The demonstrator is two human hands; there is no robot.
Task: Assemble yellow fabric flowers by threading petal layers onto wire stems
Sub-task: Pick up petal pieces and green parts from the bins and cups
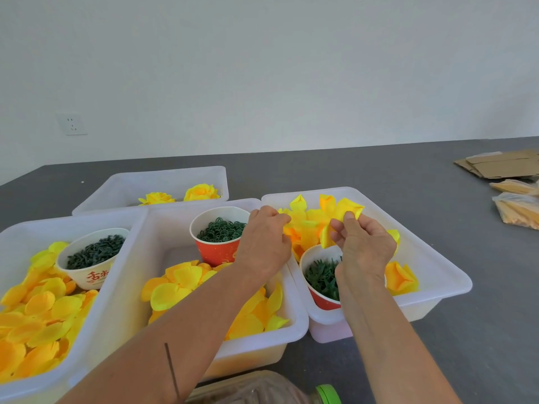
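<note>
My right hand (361, 243) pinches a yellow fabric petal layer (339, 217) over the right white bin (431, 258). My left hand (264, 242) reaches into that bin's yellow petal pile (300, 225); its fingertips are hidden among the petals. A red cup of green plastic pieces (320, 277) stands in this bin, below my right hand. Two assembled yellow flowers (201, 192) lie in the far bin (163, 182).
The middle bin (294, 325) holds yellow petals and a red cup of green rings (220, 231). The left bin (17, 231) holds petals and a white cup of dark green parts (93, 253). Cardboard and bagged yellow material (516, 208) lie far right. A green-capped bottle (326, 395) sits near me.
</note>
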